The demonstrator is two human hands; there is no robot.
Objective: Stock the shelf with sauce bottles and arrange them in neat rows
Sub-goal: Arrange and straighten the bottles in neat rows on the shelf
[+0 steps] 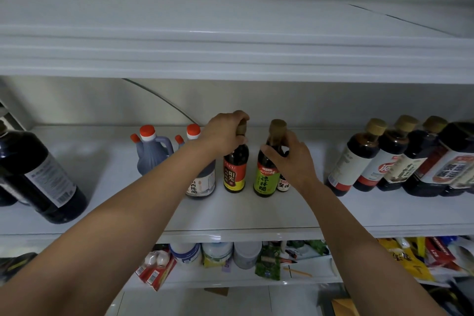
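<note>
Two dark sauce bottles stand upright side by side on the white shelf (256,215). My left hand (225,134) grips the neck and cap of the red-and-yellow-labelled bottle (234,174). My right hand (291,159) is closed around the neck of the green-labelled bottle (265,179), whose tan cap sticks out above my fingers. A small dark bottle (283,185) stands just behind my right wrist, mostly hidden. Left of my left forearm are two grey jugs with orange caps (151,151), one partly covered by the arm.
A big dark bottle (43,177) stands at the shelf's left end. A row of several dark bottles with tan caps (395,159) fills the right end. The shelf above (230,59) hangs low over the bottles. The lower shelf holds jars and packets (218,254).
</note>
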